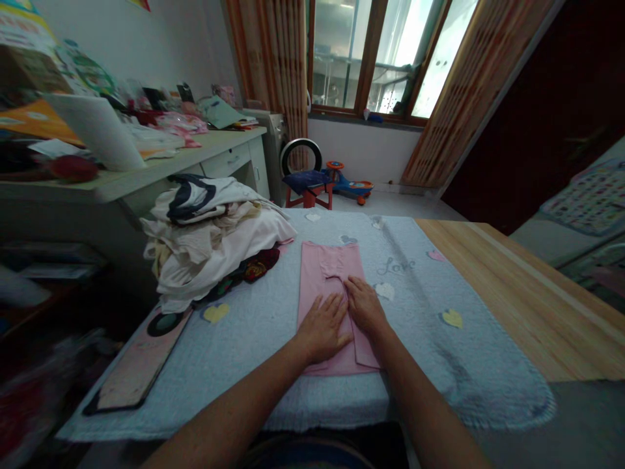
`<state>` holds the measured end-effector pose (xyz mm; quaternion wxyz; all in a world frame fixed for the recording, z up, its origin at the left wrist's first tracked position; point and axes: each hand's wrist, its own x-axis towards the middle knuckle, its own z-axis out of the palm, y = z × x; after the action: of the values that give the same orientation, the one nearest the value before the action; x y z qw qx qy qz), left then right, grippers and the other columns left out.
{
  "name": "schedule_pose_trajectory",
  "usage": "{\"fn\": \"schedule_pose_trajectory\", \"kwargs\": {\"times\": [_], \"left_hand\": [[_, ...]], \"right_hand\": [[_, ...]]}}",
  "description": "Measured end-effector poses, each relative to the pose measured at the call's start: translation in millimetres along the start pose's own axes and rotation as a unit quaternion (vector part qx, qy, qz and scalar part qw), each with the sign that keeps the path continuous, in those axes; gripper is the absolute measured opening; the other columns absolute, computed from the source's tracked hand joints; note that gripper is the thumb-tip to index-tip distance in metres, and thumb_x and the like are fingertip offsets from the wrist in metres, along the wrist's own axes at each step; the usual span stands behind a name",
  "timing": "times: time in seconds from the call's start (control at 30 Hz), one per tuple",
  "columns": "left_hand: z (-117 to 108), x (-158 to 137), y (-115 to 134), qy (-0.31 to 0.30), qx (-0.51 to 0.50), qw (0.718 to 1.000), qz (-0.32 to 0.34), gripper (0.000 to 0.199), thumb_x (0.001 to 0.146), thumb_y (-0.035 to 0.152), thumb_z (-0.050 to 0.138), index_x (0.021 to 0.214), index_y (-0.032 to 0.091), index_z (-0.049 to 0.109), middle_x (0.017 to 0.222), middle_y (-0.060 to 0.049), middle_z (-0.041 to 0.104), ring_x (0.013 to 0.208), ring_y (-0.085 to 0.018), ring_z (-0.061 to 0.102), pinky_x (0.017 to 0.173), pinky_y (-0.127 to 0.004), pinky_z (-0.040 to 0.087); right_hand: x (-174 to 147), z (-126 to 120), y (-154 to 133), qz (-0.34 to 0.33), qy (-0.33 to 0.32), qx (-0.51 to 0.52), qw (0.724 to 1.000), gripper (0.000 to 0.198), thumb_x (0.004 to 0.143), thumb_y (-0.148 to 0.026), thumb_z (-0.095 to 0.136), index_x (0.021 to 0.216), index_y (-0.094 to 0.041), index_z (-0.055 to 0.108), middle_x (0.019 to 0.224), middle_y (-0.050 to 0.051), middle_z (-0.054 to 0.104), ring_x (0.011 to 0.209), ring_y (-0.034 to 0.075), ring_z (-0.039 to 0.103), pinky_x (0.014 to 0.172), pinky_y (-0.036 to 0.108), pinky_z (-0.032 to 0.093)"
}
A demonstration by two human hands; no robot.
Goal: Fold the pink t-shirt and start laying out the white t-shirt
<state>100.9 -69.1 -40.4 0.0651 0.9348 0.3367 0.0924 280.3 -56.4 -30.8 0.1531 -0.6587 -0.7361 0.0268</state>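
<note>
A pink garment (pixel 312 280) lies folded into a narrow upright rectangle on a pale blue blanket (pixel 258 345) printed with hearts. Its side parts are turned inward, and a curved edge shows near the middle. My left hand (pixel 323 329) rests flat on the garment's lower middle, fingers spread. Against the folded edge just to the right, my right hand (pixel 365 305) lies with its fingers stretched out on the cloth. The fingertips of both hands come close together, and neither hand has anything lifted.
A heap of clothes (pixel 219 241) sits at the blanket's left side. Nearer me is a long pinkish board-like object (pixel 141 365) with a dark round spot. Bare wooden tabletop (pixel 527 293) shows at right. A cluttered desk (pixel 195 156) stands left, a red stool (pixel 310 195) beyond.
</note>
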Motion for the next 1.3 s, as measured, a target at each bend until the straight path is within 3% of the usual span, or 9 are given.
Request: {"fn": "schedule_pose_trajectory", "kwargs": {"times": [0.33, 1.3], "left_hand": [[-5.7, -2.9, 3.0, -0.010, 0.008, 1.000, -0.007, 0.083, 0.095, 0.067, 0.028, 0.156, 0.011, 0.019, 0.162, -0.015, 0.023, 0.151, -0.027, 0.015, 0.122, -0.047, 0.007], [-3.5, -4.5, 9.3, 0.002, 0.004, 1.000, -0.011, 0.073, 0.098, 0.060, 0.031, 0.155, 0.015, 0.025, 0.162, -0.014, 0.025, 0.151, -0.029, 0.017, 0.121, -0.052, 0.011]], "right_hand": [[0.3, 4.8, 1.9, -0.012, 0.019, -0.010, 1.000, 0.046, 0.097, -0.019, 0.039, 0.139, -0.015, 0.054, 0.148, 0.011, 0.050, 0.137, 0.023, 0.043, 0.115, 0.039, 0.030], [-0.6, 5.6, 5.7, -0.013, 0.046, 0.036, 0.998, 0.043, 0.092, -0.014, 0.044, 0.131, -0.014, 0.061, 0.142, 0.012, 0.056, 0.133, 0.023, 0.048, 0.115, 0.041, 0.034]]}}
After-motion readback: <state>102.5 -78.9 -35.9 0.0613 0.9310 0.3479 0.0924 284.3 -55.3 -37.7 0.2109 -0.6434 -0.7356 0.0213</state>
